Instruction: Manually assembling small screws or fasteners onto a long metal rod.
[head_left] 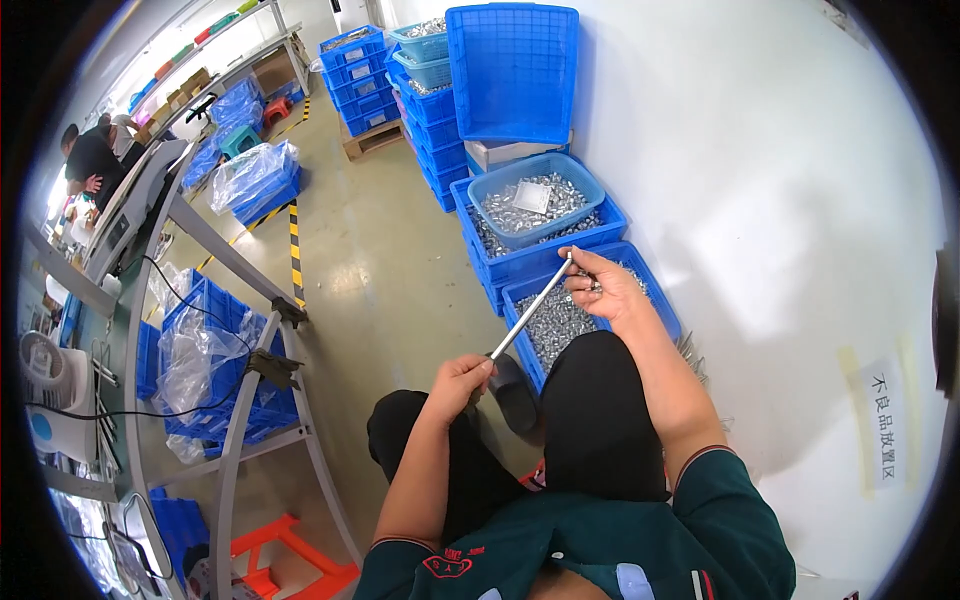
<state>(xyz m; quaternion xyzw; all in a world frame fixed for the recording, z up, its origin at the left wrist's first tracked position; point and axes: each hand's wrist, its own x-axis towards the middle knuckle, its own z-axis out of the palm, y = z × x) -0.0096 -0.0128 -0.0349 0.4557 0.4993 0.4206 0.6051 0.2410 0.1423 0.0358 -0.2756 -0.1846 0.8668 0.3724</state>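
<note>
A slim, straight metal rod (530, 312) slants between my two hands, above my knees. My left hand (463, 382) is closed round its lower end. At the upper end, my right hand (605, 284) pinches the rod between thumb and fingertips. Just beyond and partly under my right hand stands a blue crate (660, 300) full of small silvery metal parts (556, 325). Behind it, a light-blue basket (490, 222) of similar parts sits in another blue crate (612, 232), with a white slip (532, 197) lying on the parts.
A large blue crate (513, 75) stands on its side against the white wall. Stacked blue crates (362, 90) rest on a wooden pallet (372, 142). To my left is a grey-framed workbench (232, 440) with plastic-covered crates (205, 350) under it. Far left, a person (95, 160) bends over a bench.
</note>
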